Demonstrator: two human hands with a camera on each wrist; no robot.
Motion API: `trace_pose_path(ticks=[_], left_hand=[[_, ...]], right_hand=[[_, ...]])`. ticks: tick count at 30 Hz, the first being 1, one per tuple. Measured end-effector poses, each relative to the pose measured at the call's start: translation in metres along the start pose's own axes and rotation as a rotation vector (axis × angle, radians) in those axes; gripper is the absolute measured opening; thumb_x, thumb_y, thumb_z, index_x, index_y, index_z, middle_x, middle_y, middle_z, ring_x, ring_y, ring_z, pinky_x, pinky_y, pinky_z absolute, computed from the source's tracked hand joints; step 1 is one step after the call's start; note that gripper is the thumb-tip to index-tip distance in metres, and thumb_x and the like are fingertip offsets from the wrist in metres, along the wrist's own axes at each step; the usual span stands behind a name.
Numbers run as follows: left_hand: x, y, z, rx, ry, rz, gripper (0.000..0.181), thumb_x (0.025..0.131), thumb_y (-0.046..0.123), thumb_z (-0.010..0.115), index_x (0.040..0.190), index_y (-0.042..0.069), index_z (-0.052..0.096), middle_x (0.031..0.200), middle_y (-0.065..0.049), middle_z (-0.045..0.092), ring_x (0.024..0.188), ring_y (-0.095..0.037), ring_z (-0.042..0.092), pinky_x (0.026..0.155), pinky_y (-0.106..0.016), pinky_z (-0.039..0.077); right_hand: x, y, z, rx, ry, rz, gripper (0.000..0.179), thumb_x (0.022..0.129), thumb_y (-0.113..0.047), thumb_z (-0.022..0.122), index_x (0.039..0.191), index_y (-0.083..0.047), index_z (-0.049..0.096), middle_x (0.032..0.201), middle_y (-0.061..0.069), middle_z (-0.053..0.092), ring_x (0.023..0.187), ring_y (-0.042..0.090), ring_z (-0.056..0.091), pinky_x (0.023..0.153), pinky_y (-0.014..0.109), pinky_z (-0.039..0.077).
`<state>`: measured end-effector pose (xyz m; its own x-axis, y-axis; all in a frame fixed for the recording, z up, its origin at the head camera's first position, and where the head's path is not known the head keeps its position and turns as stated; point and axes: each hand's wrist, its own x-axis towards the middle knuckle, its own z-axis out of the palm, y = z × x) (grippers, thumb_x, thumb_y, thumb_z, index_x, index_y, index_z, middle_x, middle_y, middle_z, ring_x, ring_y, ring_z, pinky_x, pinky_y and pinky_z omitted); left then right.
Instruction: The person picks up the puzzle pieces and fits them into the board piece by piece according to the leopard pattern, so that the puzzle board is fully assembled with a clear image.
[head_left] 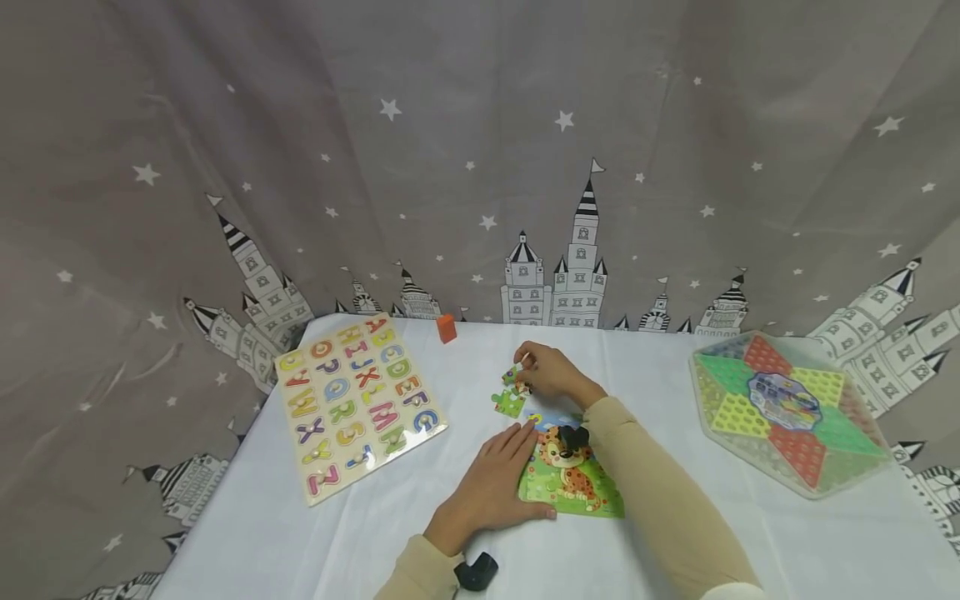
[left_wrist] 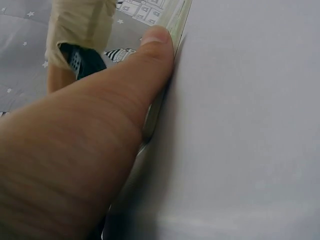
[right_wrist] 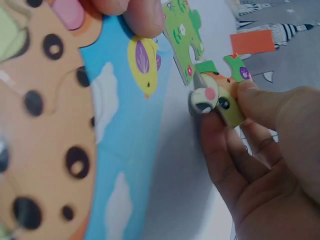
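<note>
My right hand pinches a jigsaw piece between thumb and fingers, above the table beyond the puzzle. The piece shows part of an animal's face; green with a purple flower shows just behind it, and I cannot tell whether that is a second piece. A green jigsaw piece lies nearby on the cloth. My left hand rests on the left side of a spotted-cub jigsaw puzzle, fingers extended over its upper left. In the left wrist view, its thumb lies along the board's near edge.
An alphabet puzzle board lies at the left. A small red block stands near the back edge of the white-covered table. On the right is a hexagonal game box. A grey curtain hangs behind.
</note>
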<state>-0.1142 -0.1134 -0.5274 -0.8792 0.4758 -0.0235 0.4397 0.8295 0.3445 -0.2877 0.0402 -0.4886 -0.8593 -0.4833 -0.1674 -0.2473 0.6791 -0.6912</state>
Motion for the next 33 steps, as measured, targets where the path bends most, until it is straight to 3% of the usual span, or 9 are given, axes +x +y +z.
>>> trace_pose_path(ticks=[5,8,14,18,20,29,33], left_hand=[[0.002,0.001,0.003,-0.001,-0.006,0.017,0.115,0.081,0.083,0.059,0.164,0.013,0.022,0.173,-0.003,0.018,0.158,-0.028,0.023,0.124,-0.050,0.031],[0.003,0.002,0.002,-0.040,0.001,-0.004,0.118,0.078,0.082,0.063,0.165,0.014,0.020,0.172,-0.001,0.021,0.157,-0.026,0.024,0.125,-0.049,0.031],[0.003,0.001,0.000,-0.144,0.011,-0.080,0.128,0.071,0.081,0.072,0.166,0.016,0.014,0.168,-0.002,0.030,0.156,-0.025,0.029,0.125,-0.048,0.031],[0.002,-0.002,-0.003,-0.157,0.009,-0.095,0.130,0.070,0.080,0.074,0.166,0.016,0.013,0.168,-0.003,0.031,0.155,-0.024,0.029,0.126,-0.047,0.030],[0.002,-0.002,-0.004,-0.156,0.014,-0.088,0.130,0.070,0.079,0.075,0.166,0.014,0.014,0.168,-0.004,0.031,0.155,-0.024,0.029,0.126,-0.047,0.031],[0.003,-0.001,-0.001,-0.132,0.021,-0.061,0.126,0.073,0.078,0.073,0.165,0.013,0.016,0.168,-0.003,0.032,0.155,-0.025,0.030,0.125,-0.047,0.032],[0.003,-0.001,-0.002,-0.121,0.020,-0.059,0.126,0.073,0.079,0.073,0.165,0.013,0.017,0.167,-0.003,0.033,0.155,-0.025,0.031,0.125,-0.048,0.032]], right_hand=[[-0.028,0.011,-0.004,0.109,0.051,-0.016,0.019,0.101,-0.024,0.065,0.118,-0.016,0.063,0.117,0.008,0.067,0.096,0.019,0.068,0.073,0.033,0.055],[-0.052,0.018,-0.010,0.137,0.059,-0.031,0.023,0.100,-0.023,0.066,0.121,-0.012,0.064,0.117,0.009,0.067,0.093,0.016,0.070,0.070,0.031,0.056],[-0.095,0.025,-0.011,0.068,0.009,-0.087,0.019,0.095,-0.021,0.073,0.112,-0.013,0.069,0.100,0.001,0.073,0.076,0.008,0.064,0.068,0.027,0.054],[-0.107,0.018,0.003,0.024,-0.065,-0.147,0.015,0.092,-0.018,0.077,0.105,-0.014,0.072,0.088,-0.007,0.071,0.078,0.004,0.062,0.072,0.023,0.053],[-0.110,0.014,0.012,-0.011,-0.061,-0.163,0.015,0.091,-0.016,0.077,0.105,-0.013,0.072,0.088,-0.008,0.071,0.080,0.005,0.063,0.073,0.022,0.053],[-0.126,0.003,0.043,-0.140,0.119,-0.158,0.022,0.089,-0.014,0.079,0.110,-0.010,0.076,0.094,-0.002,0.068,0.076,0.007,0.051,0.067,0.024,0.045],[-0.129,-0.001,0.053,-0.177,0.210,-0.152,0.020,0.088,-0.013,0.080,0.107,-0.008,0.078,0.095,0.001,0.067,0.081,0.013,0.057,0.072,0.030,0.051]])
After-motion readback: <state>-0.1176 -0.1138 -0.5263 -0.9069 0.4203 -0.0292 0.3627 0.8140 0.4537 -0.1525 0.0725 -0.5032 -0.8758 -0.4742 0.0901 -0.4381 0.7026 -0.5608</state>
